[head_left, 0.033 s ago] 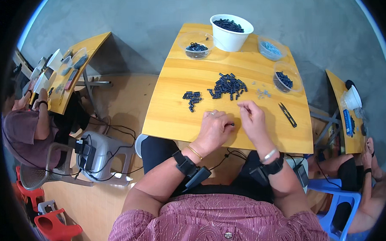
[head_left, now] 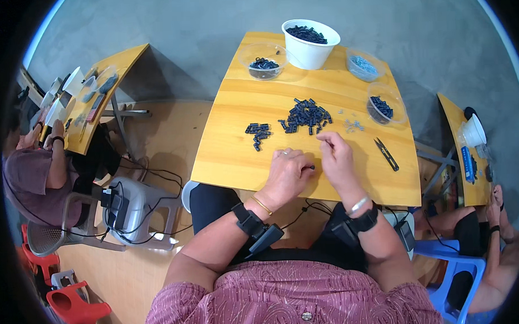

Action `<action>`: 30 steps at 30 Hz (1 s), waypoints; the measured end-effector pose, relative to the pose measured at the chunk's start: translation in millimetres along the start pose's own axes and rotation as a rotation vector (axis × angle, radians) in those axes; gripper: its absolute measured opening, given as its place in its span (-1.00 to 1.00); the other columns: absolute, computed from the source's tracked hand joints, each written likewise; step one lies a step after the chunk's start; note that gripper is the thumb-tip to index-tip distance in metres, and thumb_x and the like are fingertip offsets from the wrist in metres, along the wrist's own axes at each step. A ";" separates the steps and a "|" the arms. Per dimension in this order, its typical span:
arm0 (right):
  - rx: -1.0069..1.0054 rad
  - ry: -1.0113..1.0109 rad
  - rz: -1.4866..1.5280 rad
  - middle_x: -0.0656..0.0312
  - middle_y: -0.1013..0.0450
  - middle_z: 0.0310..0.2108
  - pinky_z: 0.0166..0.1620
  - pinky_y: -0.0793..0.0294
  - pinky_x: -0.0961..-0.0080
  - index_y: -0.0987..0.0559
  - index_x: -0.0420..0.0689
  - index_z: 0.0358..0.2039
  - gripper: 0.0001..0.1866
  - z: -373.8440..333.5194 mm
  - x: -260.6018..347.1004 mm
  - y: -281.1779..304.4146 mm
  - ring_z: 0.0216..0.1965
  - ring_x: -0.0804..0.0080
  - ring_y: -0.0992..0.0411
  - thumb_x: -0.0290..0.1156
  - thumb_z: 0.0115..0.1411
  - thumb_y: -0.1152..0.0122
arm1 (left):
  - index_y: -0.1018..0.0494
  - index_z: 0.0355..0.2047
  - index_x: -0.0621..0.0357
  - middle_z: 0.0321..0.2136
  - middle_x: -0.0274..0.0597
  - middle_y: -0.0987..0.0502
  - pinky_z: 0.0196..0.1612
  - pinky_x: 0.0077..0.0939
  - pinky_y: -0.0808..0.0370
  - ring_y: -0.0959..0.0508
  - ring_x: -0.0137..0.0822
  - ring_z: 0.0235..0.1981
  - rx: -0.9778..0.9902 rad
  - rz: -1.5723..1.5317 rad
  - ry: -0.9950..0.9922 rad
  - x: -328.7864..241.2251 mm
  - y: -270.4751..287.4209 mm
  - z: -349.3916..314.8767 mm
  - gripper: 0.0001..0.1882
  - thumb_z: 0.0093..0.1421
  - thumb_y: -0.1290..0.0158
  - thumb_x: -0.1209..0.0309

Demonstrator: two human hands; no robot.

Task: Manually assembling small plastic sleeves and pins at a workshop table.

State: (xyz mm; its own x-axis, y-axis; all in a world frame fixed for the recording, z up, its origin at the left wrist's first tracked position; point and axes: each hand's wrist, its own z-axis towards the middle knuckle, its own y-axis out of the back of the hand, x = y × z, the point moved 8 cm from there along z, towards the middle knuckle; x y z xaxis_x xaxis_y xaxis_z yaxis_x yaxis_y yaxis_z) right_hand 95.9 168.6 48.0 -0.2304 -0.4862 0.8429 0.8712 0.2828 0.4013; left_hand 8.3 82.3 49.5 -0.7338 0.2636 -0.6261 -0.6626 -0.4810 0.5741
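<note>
My left hand (head_left: 290, 171) rests near the front of the wooden table (head_left: 225, 163). Its thumb and forefinger pinch a small dark tube-shaped piece (head_left: 312, 167), of which only an end shows. To its right, my right hand (head_left: 336, 156) is raised with thumb and forefinger closed together. Whatever lies between those fingertips, if anything, is too small to make out. Just beyond them is a heap of short black tube-shaped pieces (head_left: 308, 114). A smaller group of similar pieces (head_left: 258, 133) lies to the left. Tiny clear bits (head_left: 354, 125) are scattered right of the heap.
Black thread snips (head_left: 386, 154) lie at the right. Toward the back stand a white tub (head_left: 307, 52) of black pieces, a clear bowl (head_left: 263, 70) of dark rings, a bowl of bluish bits (head_left: 363, 67) and another of black pieces (head_left: 383, 109). People sit at tables either side.
My right hand has shifted very slightly away from me, its fingers more curled. My left hand looks unmoved.
</note>
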 end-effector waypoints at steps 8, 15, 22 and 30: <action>0.029 0.261 -0.426 0.14 -0.35 -0.53 -0.32 -0.19 0.24 -0.40 -0.09 -0.59 -0.88 2.4 6.3 -26.2 -0.39 0.13 -0.26 -0.59 -0.11 0.10 | -0.32 -0.73 0.17 -0.64 -0.19 -0.39 -0.32 -0.36 -0.24 -0.37 -0.16 -0.52 -0.016 0.002 -0.007 4.0 -4.1 -1.9 -0.90 -0.23 -0.02 0.58; 0.049 0.237 -0.470 0.17 -0.31 -0.54 -0.33 -0.15 0.23 -0.38 -0.09 -0.66 -0.93 -0.1 4.1 -27.7 -0.39 0.13 -0.23 -0.55 -0.14 0.06 | -0.30 -0.75 0.16 -0.66 -0.18 -0.38 -0.34 -0.37 -0.23 -0.36 -0.16 -0.54 0.009 0.001 -0.003 4.0 -6.3 0.0 -0.90 -0.25 0.01 0.59; 0.023 0.228 -0.497 0.17 -0.30 -0.51 -0.30 -0.17 0.27 -0.37 -0.11 -0.61 -0.96 -1.5 1.4 -28.2 -0.38 0.19 -0.25 -0.53 -0.08 0.06 | -0.31 -0.76 0.17 -0.69 -0.16 -0.36 -0.37 -0.37 -0.23 -0.36 -0.16 -0.56 -0.034 0.017 0.006 2.4 -3.9 -2.1 -0.89 -0.24 -0.03 0.57; 0.039 0.114 0.104 0.15 -0.33 -0.47 -0.33 -0.35 0.52 -0.37 -0.24 -0.30 -0.87 -28.0 14.7 -4.9 -0.44 0.38 -0.34 -0.55 0.10 0.02 | -0.45 -0.55 0.21 -0.57 -0.44 -0.46 -0.50 -0.77 -0.29 -0.34 -0.68 -0.55 -0.138 -0.884 0.553 43.0 0.1 -16.3 -0.91 0.06 -0.09 0.50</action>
State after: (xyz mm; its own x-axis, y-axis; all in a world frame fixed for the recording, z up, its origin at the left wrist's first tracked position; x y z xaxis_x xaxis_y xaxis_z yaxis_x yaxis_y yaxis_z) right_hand 100.4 136.8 48.4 -0.0869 -0.5426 0.8355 0.8696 0.3678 0.3293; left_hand -20.9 80.0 14.0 0.1961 0.1650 -0.9666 -0.8807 -0.4038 -0.2476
